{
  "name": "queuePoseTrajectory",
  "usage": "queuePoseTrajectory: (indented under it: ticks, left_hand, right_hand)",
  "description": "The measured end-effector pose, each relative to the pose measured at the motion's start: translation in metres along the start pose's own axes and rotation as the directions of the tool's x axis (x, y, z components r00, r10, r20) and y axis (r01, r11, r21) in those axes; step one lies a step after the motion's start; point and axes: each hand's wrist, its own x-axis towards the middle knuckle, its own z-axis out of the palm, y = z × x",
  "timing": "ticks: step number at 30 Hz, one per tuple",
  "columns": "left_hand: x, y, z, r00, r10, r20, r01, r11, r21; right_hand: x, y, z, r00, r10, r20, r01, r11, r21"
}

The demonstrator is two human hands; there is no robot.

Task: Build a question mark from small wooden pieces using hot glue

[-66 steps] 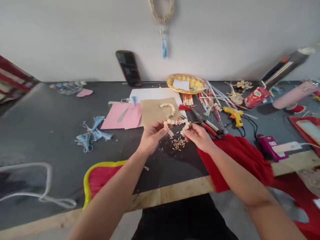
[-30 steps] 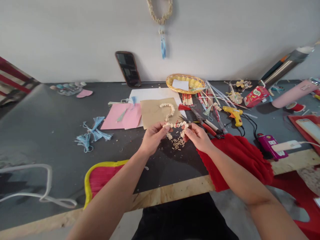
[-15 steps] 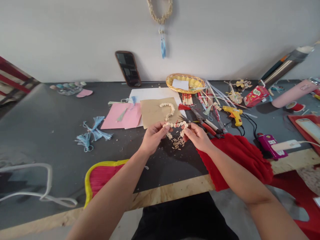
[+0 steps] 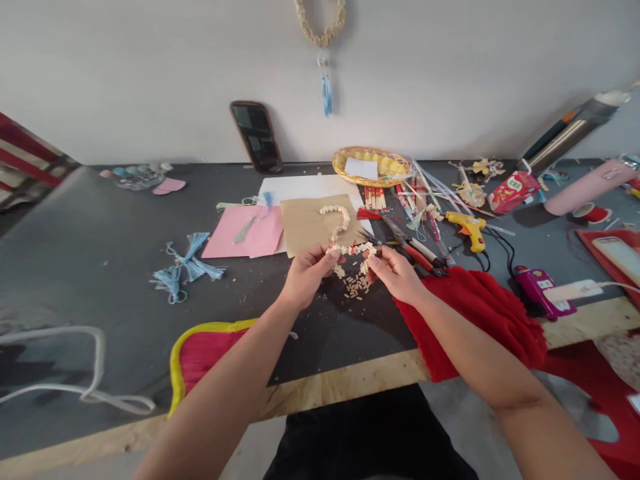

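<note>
A strand of small cream beads (image 4: 341, 223) curls over brown paper (image 4: 305, 217) and continues between my hands. My left hand (image 4: 311, 270) pinches it on the left, thumb against the fingers. On the right, my right hand (image 4: 395, 270) is closed on the same strand. A bit of red shows on the stretch between them. Below that stretch lies a pile of small loose tan pieces (image 4: 356, 287) on the dark table. Part of the strand hangs down beside each hand's fingertips.
Pliers (image 4: 417, 257), a yellow glue gun (image 4: 467, 227) and red cloth (image 4: 480, 320) are at the right. Behind are a wicker basket (image 4: 400, 179) and a leaning phone (image 4: 257, 137). Blue tassels (image 4: 193, 263), pink paper (image 4: 240, 233) and a yellow-edged red pad (image 4: 210, 353) are left.
</note>
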Motion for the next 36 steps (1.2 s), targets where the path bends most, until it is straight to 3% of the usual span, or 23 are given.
queuePoseTrajectory:
  ticks: [5,12,21,36]
  left_hand:
    - [0.000,0.001,0.000,1.000,0.001,-0.012,-0.002,1.000,-0.004]
    - [-0.001,0.001,0.001,1.000,-0.019,0.006,0.019,1.000,-0.008]
    - [-0.005,0.006,0.006,0.999,0.012,0.043,-0.011,1.000,-0.028]
    - [-0.005,0.002,0.005,0.999,-0.052,0.016,0.052,0.999,0.002]
  right_hand:
    - [0.000,0.001,0.000,1.000,0.012,0.008,-0.012,1.000,0.010]
    - [0.001,-0.001,0.002,1.000,0.009,0.004,-0.010,0.984,0.181]
    - [0.000,-0.002,0.005,0.998,0.061,0.014,-0.063,0.985,0.161]
    - [-0.003,-0.002,0.012,0.998,0.013,0.059,-0.018,0.997,0.073]
